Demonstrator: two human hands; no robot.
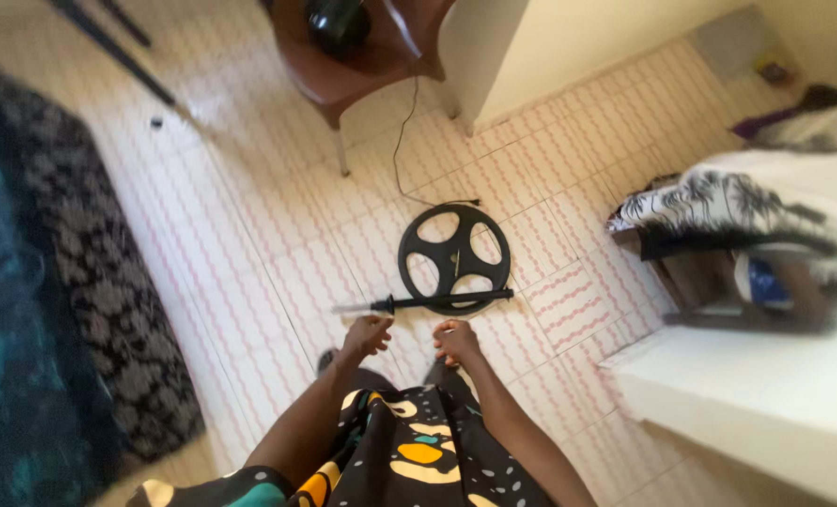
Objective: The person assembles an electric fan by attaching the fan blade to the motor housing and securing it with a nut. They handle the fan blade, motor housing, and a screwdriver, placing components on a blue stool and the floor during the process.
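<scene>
Indoors | tiled floor [278, 235] | round black base [454, 258] | brown chair [343, 75]

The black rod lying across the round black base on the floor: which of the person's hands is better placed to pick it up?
Probably the left hand: it hangs just below the black rod, near its thin end. The right hand also hangs close, under the rod's middle. Neither touches it.

garment: person is wearing black fabric w/ big yellow-orange blobs, teal patches, cream shapes & small white specks
arms: both showing bare to elbows, no sleeves covering forearms
left hand [366, 335]: wearing no glove; rings/watch can't tell
right hand [456, 342]: wearing no glove, too blurry for more
</scene>
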